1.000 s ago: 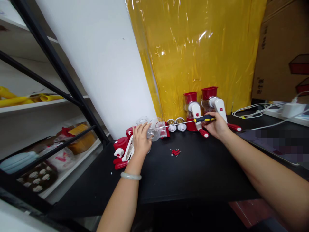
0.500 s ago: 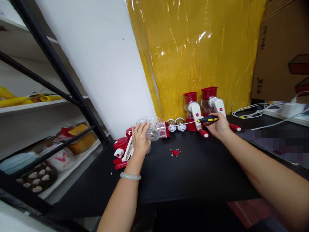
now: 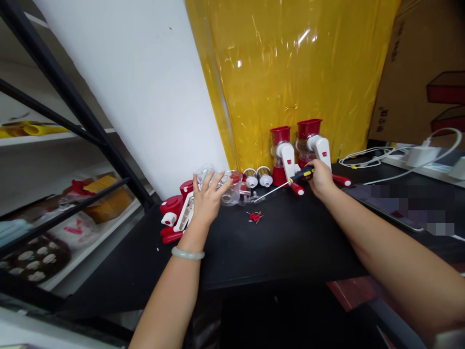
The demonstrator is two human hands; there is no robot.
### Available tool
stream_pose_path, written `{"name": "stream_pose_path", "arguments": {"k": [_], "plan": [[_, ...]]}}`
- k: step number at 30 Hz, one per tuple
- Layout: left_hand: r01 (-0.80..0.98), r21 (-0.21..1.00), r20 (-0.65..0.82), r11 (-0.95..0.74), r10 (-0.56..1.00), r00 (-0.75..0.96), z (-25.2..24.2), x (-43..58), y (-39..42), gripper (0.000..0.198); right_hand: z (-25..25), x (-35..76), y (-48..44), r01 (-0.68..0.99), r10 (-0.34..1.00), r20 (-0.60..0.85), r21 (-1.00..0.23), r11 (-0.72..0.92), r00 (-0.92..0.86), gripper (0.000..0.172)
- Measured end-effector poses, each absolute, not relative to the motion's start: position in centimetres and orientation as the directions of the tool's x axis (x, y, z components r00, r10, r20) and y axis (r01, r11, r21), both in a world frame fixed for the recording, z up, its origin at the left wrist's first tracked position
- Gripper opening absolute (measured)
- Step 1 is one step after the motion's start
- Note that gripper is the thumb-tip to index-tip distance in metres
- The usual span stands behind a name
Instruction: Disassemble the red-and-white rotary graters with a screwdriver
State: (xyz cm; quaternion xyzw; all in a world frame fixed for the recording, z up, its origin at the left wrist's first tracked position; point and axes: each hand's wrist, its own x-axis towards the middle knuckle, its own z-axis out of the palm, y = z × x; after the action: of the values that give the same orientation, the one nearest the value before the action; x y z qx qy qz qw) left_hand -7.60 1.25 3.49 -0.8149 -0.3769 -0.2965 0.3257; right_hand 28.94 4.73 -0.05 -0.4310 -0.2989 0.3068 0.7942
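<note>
My left hand [image 3: 208,198] lies over clear plastic parts [image 3: 232,191] at the back of the black table, its fingers spread and touching them. Whether it grips one cannot be made out. My right hand [image 3: 320,177] is closed around the black and yellow handle of a screwdriver [image 3: 302,173]. The shaft slants down to the left, its tip near the clear parts. In front of the tip lies a small pile of red pieces with metal pins [image 3: 255,217]. Two metal drums with white ends [image 3: 264,177] stand behind the shaft.
Two red and white crank graters [image 3: 288,157] stand behind my right hand. Red and white parts [image 3: 171,208] lie left of my left hand. At the right are a tablet [image 3: 385,206], white cables [image 3: 363,157] and a cardboard box [image 3: 410,87]; a shelf rack [image 3: 72,82] stands left.
The screwdriver has tilted, its tip now lower and nearer the table. My left hand's fingers are more spread over the clear parts. The whole view has shifted slightly.
</note>
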Motion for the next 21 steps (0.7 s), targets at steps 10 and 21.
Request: {"name": "stream_pose_path", "arguments": {"k": [10,21], "plan": [[0.857,-0.196,0.803,-0.477,0.423,0.420,3.3,-7.9,1.5,0.067,0.9,28.9,4.1,-0.275,0.726,0.093,-0.886,0.372,0.682,0.011],[0.858,0.129,0.848,-0.498,0.503,0.164,2.5,-7.7,2.4,0.061,1.0,29.2,4.1,-0.217,0.615,0.104,-0.879,0.425,0.781,0.006]]}}
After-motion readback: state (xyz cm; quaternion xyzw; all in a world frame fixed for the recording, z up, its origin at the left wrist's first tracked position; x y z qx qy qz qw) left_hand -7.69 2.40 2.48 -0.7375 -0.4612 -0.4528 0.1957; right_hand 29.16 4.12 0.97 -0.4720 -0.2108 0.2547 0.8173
